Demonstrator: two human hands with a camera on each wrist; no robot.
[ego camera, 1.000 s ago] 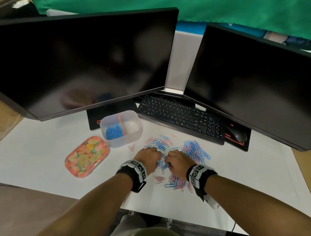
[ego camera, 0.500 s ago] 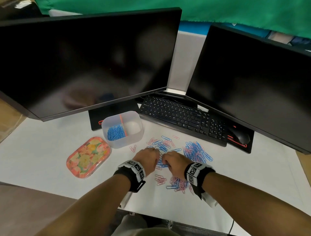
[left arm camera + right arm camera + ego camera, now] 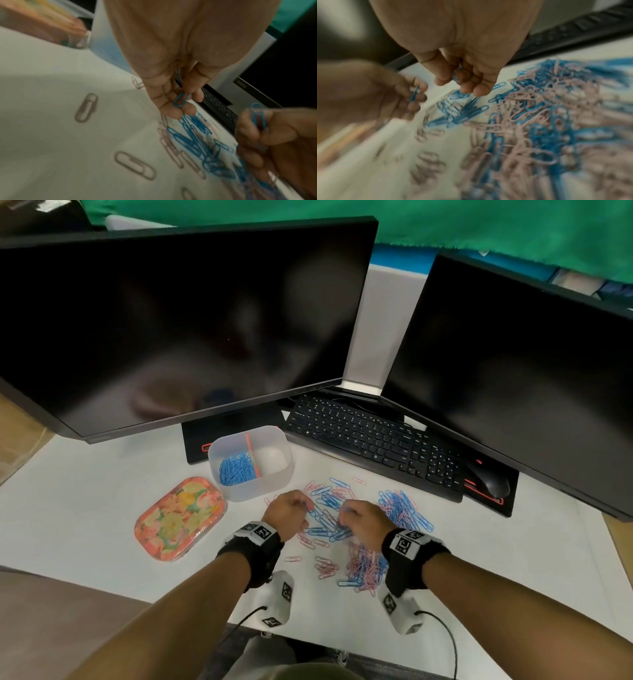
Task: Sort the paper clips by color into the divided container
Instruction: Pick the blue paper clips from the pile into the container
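The clear divided container (image 3: 253, 491) stands left of the pile. Blue clips (image 3: 236, 470) fill its left compartment; the right compartment (image 3: 272, 460) looks bare. Mixed blue and pink paper clips (image 3: 400, 508) lie loose on the white desk, with more near my right wrist (image 3: 363, 571). My left hand (image 3: 301, 505) hovers over the pile's left edge and pinches one blue clip (image 3: 181, 100). My right hand (image 3: 346, 513) hangs just to its right, fingers curled round several blue clips (image 3: 455, 77). Loose blue clips (image 3: 325, 518) lie between the hands.
A floral lid (image 3: 180, 518) lies left of the container. A black keyboard (image 3: 373, 443) and mouse (image 3: 493, 484) sit behind the pile, under two dark monitors (image 3: 178, 320). The desk's front edge (image 3: 191, 607) runs under my forearms.
Both hands have come up off the pile and drawn apart, each now with blue clips in its fingers. The container and lid have not moved.
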